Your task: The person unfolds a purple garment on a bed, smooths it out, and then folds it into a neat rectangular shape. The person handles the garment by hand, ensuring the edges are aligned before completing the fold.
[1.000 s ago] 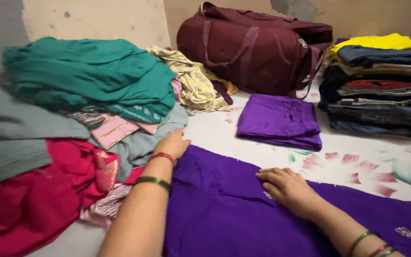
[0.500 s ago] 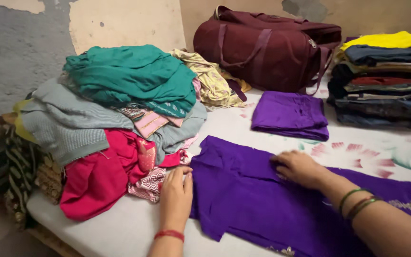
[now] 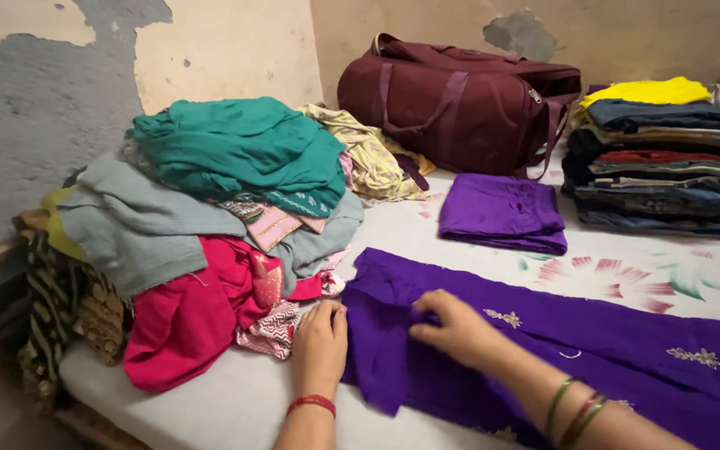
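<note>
A long purple garment with small silver embroidered motifs lies spread flat on the bed. My left hand rests flat at its near left edge, fingers together, beside a pink patterned cloth. My right hand presses on the purple fabric a little to the right, fingers curled and pinching a fold. Green and red bangles sit on my right wrist, a red one on my left.
A heap of unfolded clothes, teal, grey and pink-red, fills the left. A folded purple piece, a maroon duffel bag and a stack of folded clothes lie behind. The bed's edge drops off at left.
My right hand slid left along the purple garment, closer to my left hand, and now pinches the fabric. The left hand stays at the garment's left edge. The view shifted slightly.
</note>
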